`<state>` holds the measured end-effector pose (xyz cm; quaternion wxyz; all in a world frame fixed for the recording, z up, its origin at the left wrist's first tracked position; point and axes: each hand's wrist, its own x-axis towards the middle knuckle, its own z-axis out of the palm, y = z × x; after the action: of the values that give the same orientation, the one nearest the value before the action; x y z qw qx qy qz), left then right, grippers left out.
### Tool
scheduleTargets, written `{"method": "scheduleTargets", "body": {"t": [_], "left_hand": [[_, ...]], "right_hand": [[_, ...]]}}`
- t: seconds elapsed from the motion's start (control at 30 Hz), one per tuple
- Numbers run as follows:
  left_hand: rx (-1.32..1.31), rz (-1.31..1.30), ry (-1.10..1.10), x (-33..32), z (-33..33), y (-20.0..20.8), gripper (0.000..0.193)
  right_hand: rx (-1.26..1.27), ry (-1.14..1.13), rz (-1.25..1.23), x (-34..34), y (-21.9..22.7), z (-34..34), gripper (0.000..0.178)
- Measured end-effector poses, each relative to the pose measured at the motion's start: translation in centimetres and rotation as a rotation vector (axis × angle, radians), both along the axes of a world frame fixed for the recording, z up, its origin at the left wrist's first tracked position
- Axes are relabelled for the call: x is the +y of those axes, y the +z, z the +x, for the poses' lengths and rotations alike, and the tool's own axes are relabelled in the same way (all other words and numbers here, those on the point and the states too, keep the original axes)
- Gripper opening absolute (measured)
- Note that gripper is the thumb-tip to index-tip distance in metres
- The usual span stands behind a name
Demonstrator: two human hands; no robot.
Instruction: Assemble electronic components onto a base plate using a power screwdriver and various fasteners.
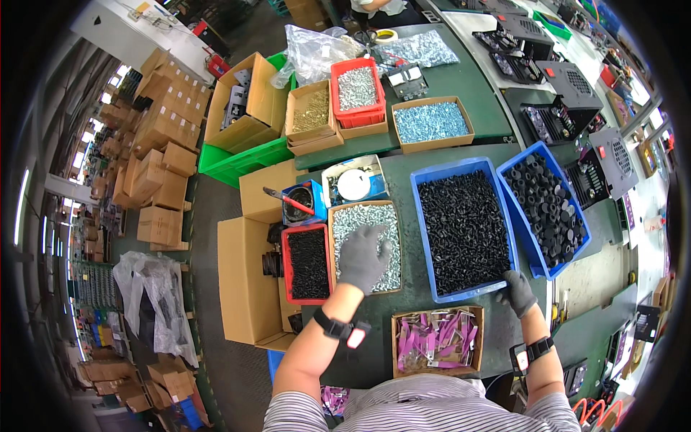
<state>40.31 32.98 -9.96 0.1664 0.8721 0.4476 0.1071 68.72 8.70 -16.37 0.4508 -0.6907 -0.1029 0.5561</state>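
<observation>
Both my hands wear grey gloves. My left hand is over a cardboard box of small silver screws, its thumb apart from the bent fingers; the fingertips point down among the screws. My right hand is at the near right corner of a blue bin filled with small black parts. Its fingers are curled in, and whatever they may hold is hidden. Nearest me, between my forearms, sits a shallow cardboard box of purple-and-silver strips.
A red bin of black screws stands left of the silver screws. Behind are a blue container with a red-handled tool and a white round tub. Another blue bin holds black round caps. Open cartons flank the table's left.
</observation>
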Motion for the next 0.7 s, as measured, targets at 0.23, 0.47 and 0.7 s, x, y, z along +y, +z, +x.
{"method": "scheduleTargets", "body": {"t": [0.23,0.47,0.7], "left_hand": [[0.048,-0.018,-0.085,1.2,4.5,1.1,0.022],[0.241,-0.431,0.103,-1.8,8.3,1.2,0.067],[0.081,-0.578,0.19,-0.8,8.1,0.4,0.061]], "right_hand": [[0.083,-0.078,0.025,0.4,0.0,-2.3,0.029],[-0.067,0.035,-0.045,0.5,-0.2,-1.8,0.029],[0.164,-0.176,-0.028,1.2,-0.4,-3.0,0.023]]}}
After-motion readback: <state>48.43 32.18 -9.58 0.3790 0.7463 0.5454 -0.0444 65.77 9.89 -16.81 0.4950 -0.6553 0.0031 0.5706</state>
